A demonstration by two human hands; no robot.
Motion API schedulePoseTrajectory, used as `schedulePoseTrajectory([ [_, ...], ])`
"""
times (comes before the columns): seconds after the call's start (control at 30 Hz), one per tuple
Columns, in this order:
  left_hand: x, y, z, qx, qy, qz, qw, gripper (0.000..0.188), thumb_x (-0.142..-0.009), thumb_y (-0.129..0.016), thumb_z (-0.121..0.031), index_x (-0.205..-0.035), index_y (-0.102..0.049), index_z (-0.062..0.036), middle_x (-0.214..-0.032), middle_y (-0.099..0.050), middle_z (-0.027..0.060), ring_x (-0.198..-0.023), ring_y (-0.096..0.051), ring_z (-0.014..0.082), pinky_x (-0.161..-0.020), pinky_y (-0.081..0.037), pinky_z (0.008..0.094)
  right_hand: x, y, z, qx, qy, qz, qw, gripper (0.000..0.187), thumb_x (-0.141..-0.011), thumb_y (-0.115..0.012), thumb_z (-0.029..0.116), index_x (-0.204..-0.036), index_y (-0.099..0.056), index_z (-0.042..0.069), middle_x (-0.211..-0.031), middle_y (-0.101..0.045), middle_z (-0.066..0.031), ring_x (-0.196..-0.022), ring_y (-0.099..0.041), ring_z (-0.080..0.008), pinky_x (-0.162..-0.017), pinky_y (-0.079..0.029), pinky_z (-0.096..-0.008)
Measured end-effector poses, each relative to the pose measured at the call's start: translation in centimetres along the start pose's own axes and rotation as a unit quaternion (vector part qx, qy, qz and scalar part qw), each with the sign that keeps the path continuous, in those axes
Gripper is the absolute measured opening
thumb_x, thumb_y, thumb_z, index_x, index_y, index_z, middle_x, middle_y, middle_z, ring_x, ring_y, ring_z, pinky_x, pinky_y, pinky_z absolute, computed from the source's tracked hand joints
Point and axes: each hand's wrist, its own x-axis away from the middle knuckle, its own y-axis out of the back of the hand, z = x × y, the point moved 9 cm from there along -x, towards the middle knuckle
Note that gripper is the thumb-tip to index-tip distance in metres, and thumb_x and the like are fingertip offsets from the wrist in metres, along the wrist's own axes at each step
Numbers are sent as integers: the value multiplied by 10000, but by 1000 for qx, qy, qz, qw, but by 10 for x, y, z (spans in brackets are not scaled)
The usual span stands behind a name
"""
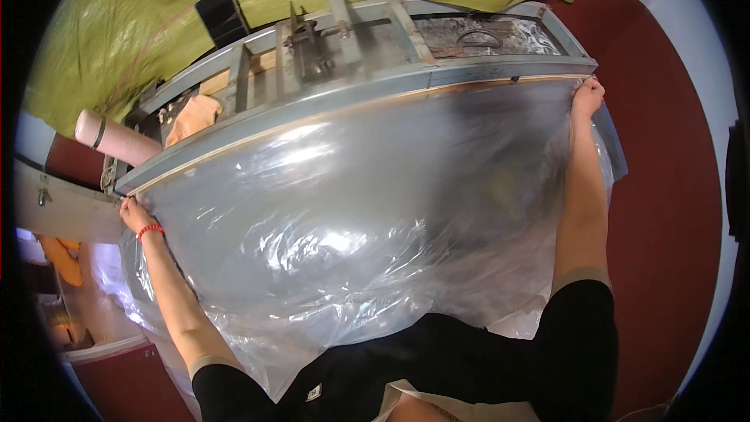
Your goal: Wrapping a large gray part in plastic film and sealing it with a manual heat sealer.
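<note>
Holding a clear plastic sheet (336, 211) spread across the middle of the frame, creased and shiny, reaching down to the black shirt (437, 359) at the lower edge. Pinching its far-left corner between closed fingers of the left hand (134, 215), at the left of the frame, close by one end of a grey metal frame (312, 101); wearing a red bead bracelet (151, 230) on that wrist. Gripping its far-right corner in the closed right hand (587, 98), at the upper right, beside the other end of the metal frame. Facing, past the sheet, crossbars and a dark metal fitting (312, 51) at the upper centre. At the upper left, near an orange cloth (194, 119), a pink roll (121, 139); farther up, a black flat device (222, 17) against a yellow-green tarp (148, 39).
</note>
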Motion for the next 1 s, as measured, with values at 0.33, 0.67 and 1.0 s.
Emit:
schedulePoseTrajectory([
  [0.33, 73, -14, -82, -24, -36, 231, 972, 52, -841, -508, -98, -859, -546, -67, -722, -504, -34, -630, -452, 45, -567, -361, 172, 7, 49, 52, 80, 81, 143, 983, 276, -772, -622, 250, -880, -660, 0, -831, -646, -59, -761, -581, -110, -738, -438, -237],
  [0.67, 244, -24, -236, 52, -101, 377, 919, 53, -819, -505, -20, -856, -535, -43, -804, -544, -8, -748, -506, 69, -682, -409, 209, 76, 110, 209, 162, 409, -58, 896, 298, -829, -526, 242, -1038, -590, 39, -1035, -583, -145, -983, -528, -280, -858, -396, -354],
  [1.0, 315, 30, -297, -48, -227, 418, 878, 156, -773, -581, -22, -927, -563, -7, -853, -574, 51, -823, -549, 127, -747, -435, 252, 567, -54, 426, -279, 470, 610, 573, 445, -709, -657, 141, -1112, -494, 44, -1123, -501, -102, -1111, -424, -255, -946, -337, -349],
])
